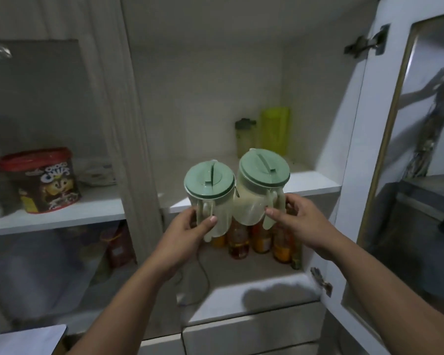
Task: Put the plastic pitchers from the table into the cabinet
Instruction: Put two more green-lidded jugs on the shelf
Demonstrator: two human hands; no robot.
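Two clear plastic pitchers with pale green lids hang in the air in front of the open cabinet point(318, 187). My left hand point(185, 234) grips the handle of the left pitcher point(210, 193). My right hand point(300, 221) grips the handle of the right pitcher point(260, 185), which is tilted a little and sits slightly higher. The pitchers touch side by side, just before the front edge of the white middle shelf point(315, 184).
At the shelf's back right stand a yellow-green container point(274, 130) and a small dark-lidded bottle point(245, 137). Several sauce bottles point(262, 239) fill the shelf below. The glass door point(385, 149) is swung open at right. A cereal tub point(46, 179) sits in the left compartment.
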